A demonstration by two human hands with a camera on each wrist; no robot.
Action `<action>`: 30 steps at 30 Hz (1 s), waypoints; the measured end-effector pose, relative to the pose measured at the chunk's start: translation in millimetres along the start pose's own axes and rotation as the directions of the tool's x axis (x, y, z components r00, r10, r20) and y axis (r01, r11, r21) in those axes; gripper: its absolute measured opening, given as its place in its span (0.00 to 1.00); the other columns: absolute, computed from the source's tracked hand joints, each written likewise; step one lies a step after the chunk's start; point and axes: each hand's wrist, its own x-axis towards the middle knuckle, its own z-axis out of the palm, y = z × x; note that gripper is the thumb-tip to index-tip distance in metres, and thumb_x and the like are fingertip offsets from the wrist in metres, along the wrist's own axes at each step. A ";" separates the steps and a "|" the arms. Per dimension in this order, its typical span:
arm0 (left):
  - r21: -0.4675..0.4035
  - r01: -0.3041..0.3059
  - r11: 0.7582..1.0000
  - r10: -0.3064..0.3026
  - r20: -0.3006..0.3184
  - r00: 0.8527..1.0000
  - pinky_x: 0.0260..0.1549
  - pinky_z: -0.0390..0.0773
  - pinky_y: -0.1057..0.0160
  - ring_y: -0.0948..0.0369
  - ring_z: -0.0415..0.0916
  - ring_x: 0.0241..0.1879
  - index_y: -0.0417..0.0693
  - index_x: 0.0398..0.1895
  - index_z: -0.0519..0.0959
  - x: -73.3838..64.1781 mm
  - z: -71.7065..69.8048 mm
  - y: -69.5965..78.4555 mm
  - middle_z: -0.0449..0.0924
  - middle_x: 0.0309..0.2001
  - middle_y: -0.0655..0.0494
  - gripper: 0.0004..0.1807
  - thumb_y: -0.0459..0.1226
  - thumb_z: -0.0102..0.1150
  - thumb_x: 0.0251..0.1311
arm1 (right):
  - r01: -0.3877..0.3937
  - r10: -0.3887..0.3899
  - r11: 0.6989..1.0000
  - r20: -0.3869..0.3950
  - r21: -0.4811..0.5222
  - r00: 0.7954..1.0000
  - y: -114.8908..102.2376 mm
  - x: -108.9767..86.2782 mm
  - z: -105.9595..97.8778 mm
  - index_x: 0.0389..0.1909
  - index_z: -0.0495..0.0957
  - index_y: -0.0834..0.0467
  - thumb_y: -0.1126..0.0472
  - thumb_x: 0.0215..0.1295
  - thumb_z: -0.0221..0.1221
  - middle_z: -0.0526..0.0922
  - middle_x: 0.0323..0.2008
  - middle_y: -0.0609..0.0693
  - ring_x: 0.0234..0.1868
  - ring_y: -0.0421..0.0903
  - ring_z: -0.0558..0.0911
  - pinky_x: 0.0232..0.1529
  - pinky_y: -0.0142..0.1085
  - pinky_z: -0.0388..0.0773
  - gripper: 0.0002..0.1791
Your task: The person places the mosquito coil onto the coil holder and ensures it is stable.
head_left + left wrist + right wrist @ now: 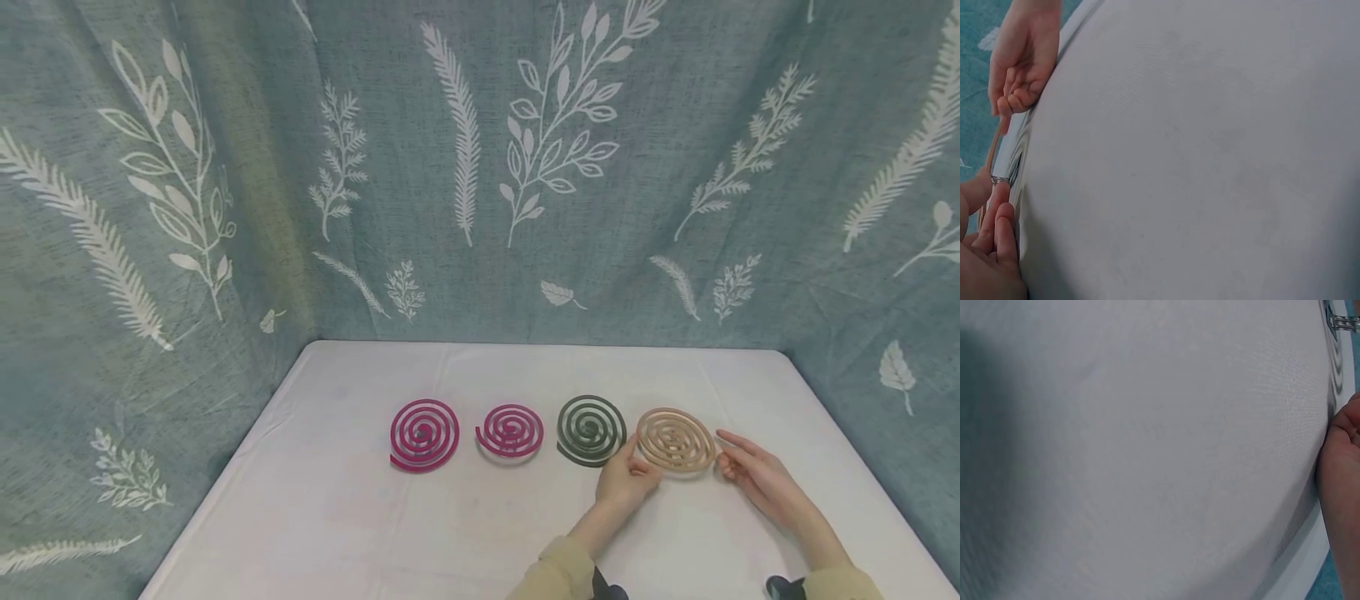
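A tan spiral mosquito coil (675,440) is between my two hands at the right of the table. My left hand (624,483) pinches its left edge, close beside a dark green mosquito coil (591,431). At the opposite edge is my right hand (765,483), with a straight upper finger and loosely bent lower fingers. In the left wrist view, the tan coil (994,147) appears edge-on, and a right fingertip meets its end. A small silver band (1000,180) shows by the left fingers there. The right wrist view has only part of the right hand (1342,469).
Two magenta mosquito coils, a left one (424,436) and another (512,431), lie in line with the green coil on the white table (450,525). A blue-green curtain (390,167) with white leaf prints rises behind the table and along its sides.
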 end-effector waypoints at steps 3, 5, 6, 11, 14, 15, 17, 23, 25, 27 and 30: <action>-0.006 -0.005 1.000 0.005 0.025 1.000 0.26 0.74 0.76 0.72 0.73 0.25 0.45 0.66 0.66 -1.8 -3.1 -0.3 0.80 0.27 0.61 0.37 0.34 0.67 0.50 | -0.012 0.012 1.000 -0.006 0.000 1.000 0.2 0.6 0.1 0.72 0.34 0.69 0.57 0.76 0.37 0.73 0.33 0.38 0.34 0.30 0.72 0.39 0.23 0.75 0.35; -0.012 -0.007 1.000 0.007 0.039 0.999 0.28 0.75 0.75 0.71 0.74 0.26 0.44 0.66 0.66 -2.3 -4.9 -2.0 0.80 0.28 0.61 0.37 0.34 0.67 0.50 | -0.025 0.025 1.000 -0.014 -0.003 1.000 0.1 1.2 0.3 0.72 0.34 0.68 0.57 0.76 0.37 0.73 0.33 0.38 0.34 0.30 0.72 0.40 0.22 0.75 0.34; -0.015 -0.007 1.000 0.008 0.045 0.999 0.29 0.75 0.75 0.71 0.74 0.27 0.43 0.66 0.66 -2.5 -5.7 -3.2 0.80 0.28 0.61 0.37 0.34 0.67 0.50 | -0.031 0.031 1.000 -0.017 0.000 0.999 0.3 1.4 0.6 0.72 0.34 0.68 0.56 0.76 0.37 0.73 0.33 0.38 0.34 0.30 0.72 0.40 0.22 0.75 0.35; -0.037 0.005 0.999 -0.002 0.091 0.996 0.31 0.77 0.73 0.70 0.74 0.29 0.42 0.66 0.64 -5.3 -9.7 -8.3 0.80 0.30 0.61 0.37 0.34 0.66 0.51 | -0.047 0.048 0.998 -0.023 0.034 0.999 0.7 2.3 1.5 0.72 0.33 0.67 0.56 0.76 0.37 0.73 0.33 0.38 0.34 0.30 0.72 0.39 0.22 0.75 0.35; -0.042 0.015 0.999 -0.009 0.134 0.991 0.32 0.77 0.72 0.69 0.74 0.29 0.41 0.66 0.65 -10.1 -15.5 -8.7 0.80 0.30 0.60 0.36 0.34 0.65 0.52 | -0.046 0.047 0.997 -0.023 0.058 0.999 0.1 2.5 1.6 0.73 0.33 0.67 0.57 0.76 0.37 0.73 0.33 0.38 0.33 0.30 0.72 0.38 0.22 0.75 0.34; -0.044 0.024 0.999 -0.017 0.150 0.988 0.32 0.77 0.72 0.69 0.74 0.29 0.42 0.65 0.65 -12.2 -17.9 -8.6 0.80 0.30 0.60 0.35 0.34 0.65 0.52 | -0.044 0.046 0.997 -0.023 0.061 0.999 -0.3 2.5 1.6 0.73 0.33 0.67 0.57 0.76 0.37 0.73 0.33 0.38 0.33 0.30 0.72 0.38 0.22 0.75 0.34; -0.038 0.034 0.999 -0.027 0.184 0.983 0.32 0.77 0.72 0.69 0.74 0.29 0.42 0.65 0.66 -17.4 -23.9 -8.8 0.80 0.30 0.60 0.34 0.34 0.64 0.53 | -0.043 0.045 0.997 -0.021 0.066 0.999 -0.5 2.3 1.5 0.72 0.33 0.68 0.58 0.76 0.36 0.73 0.33 0.38 0.33 0.29 0.73 0.38 0.22 0.75 0.34; 0.033 0.010 0.999 -0.021 0.337 0.941 0.30 0.74 0.73 0.69 0.72 0.28 0.41 0.58 0.72 -35.2 -52.3 -16.4 0.81 0.30 0.59 0.26 0.31 0.63 0.53 | -0.043 0.044 0.998 -0.022 0.055 0.999 0.7 2.1 1.1 0.72 0.33 0.68 0.57 0.76 0.38 0.74 0.34 0.38 0.34 0.29 0.74 0.41 0.22 0.76 0.35; 0.056 -0.007 0.998 -0.015 0.390 0.921 0.30 0.73 0.72 0.69 0.72 0.28 0.42 0.55 0.75 -39.5 -65.9 -22.1 0.80 0.29 0.60 0.22 0.32 0.62 0.54 | -0.045 0.046 0.998 -0.021 0.051 0.999 0.8 2.3 0.9 0.72 0.34 0.68 0.56 0.76 0.38 0.74 0.34 0.38 0.35 0.29 0.74 0.42 0.22 0.76 0.35; 0.069 -0.021 0.997 -0.011 0.438 0.899 0.32 0.73 0.72 0.68 0.72 0.29 0.43 0.53 0.76 -41.9 -82.8 -28.7 0.80 0.30 0.60 0.19 0.33 0.60 0.56 | -0.046 0.047 0.998 -0.019 0.053 0.999 0.9 2.8 1.3 0.72 0.34 0.67 0.55 0.76 0.39 0.74 0.34 0.38 0.35 0.29 0.74 0.42 0.22 0.76 0.35; 0.055 -0.002 0.999 -0.026 0.495 0.868 0.31 0.71 0.71 0.68 0.72 0.31 0.42 0.52 0.77 -42.2 -112.4 -38.0 0.82 0.33 0.54 0.17 0.34 0.57 0.60 | -0.045 0.046 0.997 -0.021 0.066 0.999 1.6 2.9 2.4 0.73 0.34 0.67 0.56 0.76 0.37 0.74 0.34 0.38 0.35 0.29 0.73 0.41 0.21 0.76 0.34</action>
